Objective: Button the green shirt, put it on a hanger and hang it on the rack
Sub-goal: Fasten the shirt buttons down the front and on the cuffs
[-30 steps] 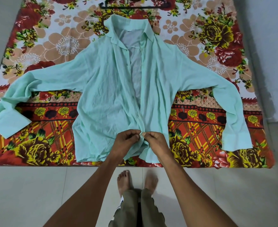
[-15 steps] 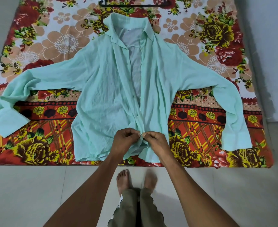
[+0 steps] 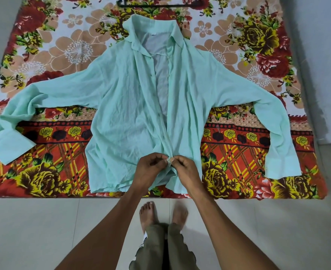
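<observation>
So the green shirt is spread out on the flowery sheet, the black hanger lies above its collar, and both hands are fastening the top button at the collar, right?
Not quite. The head view shows the left hand and right hand pinching the green shirt at a button near its bottom hem, not at the collar. The rest holds: it lies spread on the flowery sheet, with the black hanger above its collar.

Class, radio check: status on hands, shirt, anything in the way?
Left hand and right hand pinching shirt front at lowest button. Upper front open. Hanger lying beyond collar, untouched. Nothing in the way.

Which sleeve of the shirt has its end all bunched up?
The sleeve on the person's left: it is wrinkled and folded back near the cuff. The other sleeve bends down and lies smooth and flat on the flowered bedsheet.
</observation>
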